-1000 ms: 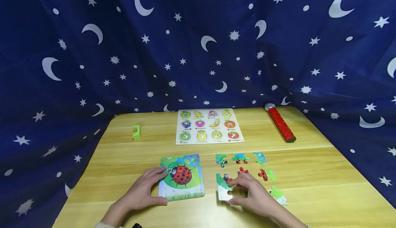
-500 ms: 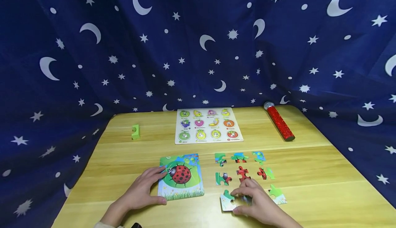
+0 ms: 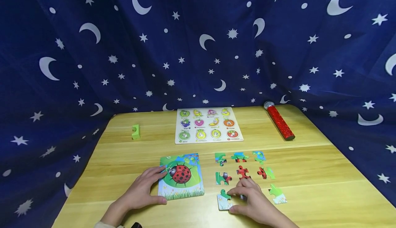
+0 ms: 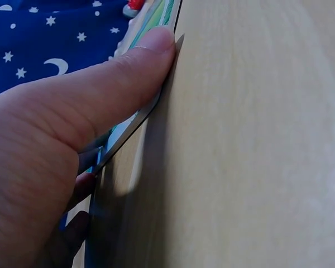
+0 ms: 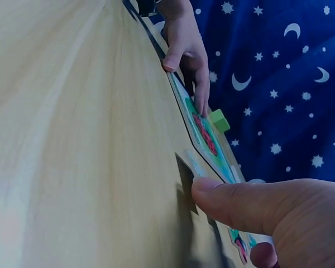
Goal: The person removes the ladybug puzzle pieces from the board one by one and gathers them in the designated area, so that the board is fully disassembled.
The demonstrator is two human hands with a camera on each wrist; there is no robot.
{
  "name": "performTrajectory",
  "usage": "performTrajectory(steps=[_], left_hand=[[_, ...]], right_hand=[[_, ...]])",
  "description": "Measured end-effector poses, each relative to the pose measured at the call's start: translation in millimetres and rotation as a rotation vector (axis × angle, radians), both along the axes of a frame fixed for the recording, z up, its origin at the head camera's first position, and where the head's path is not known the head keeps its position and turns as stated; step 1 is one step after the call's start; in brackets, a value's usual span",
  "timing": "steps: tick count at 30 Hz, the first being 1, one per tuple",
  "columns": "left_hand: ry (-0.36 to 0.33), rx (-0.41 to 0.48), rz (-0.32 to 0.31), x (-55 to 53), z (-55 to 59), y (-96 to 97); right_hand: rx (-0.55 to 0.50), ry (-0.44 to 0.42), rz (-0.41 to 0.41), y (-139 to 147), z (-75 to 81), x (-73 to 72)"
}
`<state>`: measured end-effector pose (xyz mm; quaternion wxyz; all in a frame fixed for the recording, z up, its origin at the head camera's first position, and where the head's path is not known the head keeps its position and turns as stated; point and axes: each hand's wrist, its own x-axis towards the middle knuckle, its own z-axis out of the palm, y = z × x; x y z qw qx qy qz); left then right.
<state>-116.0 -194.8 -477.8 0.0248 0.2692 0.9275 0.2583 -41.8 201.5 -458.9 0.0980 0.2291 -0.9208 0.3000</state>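
Note:
A square ladybug puzzle board lies in front of my left hand, whose fingers rest on its left side while the thumb touches the lower left corner. My right hand pinches a puzzle piece with a green knob and pale grassy bottom by its right side. In the right wrist view that puzzle piece is at the thumb tip, one edge raised above the table. Several other pieces lie in loose rows, among them a ladybug-head piece and a red spotted piece. Another piece is mostly hidden under my right hand.
A fruit peg board lies at the back middle of the wooden table. A red glitter microphone is at the back right, a small green block at the back left. A starry blue curtain hangs behind.
My right hand has drawn the pale corner piece down from over the ladybug-head piece, then slightly left, into the lower left spot of the rows. My left hand stays on the board.

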Motion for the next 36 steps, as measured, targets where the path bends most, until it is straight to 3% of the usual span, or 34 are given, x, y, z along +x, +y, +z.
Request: performTrajectory(steps=[7,14,19,36], left_hand=[[-0.021,-0.004,0.005,0.2,0.8,-0.3],[-0.027,-0.006,0.005,0.1,0.3,-0.6],[-0.028,-0.004,0.003,0.1,1.4,0.0],[-0.011,0.006,-0.006,1.7,3.6,1.1]], right_hand=[[0.021,-0.014,-0.028,-0.6,-0.5,-1.0],[0.005,-0.113,-0.026,-0.1,1.2,-0.5],[0.036,-0.134,-0.028,-0.4,3.7,-1.0],[0.075,-0.087,-0.025,1.1,2.9,-0.7]])
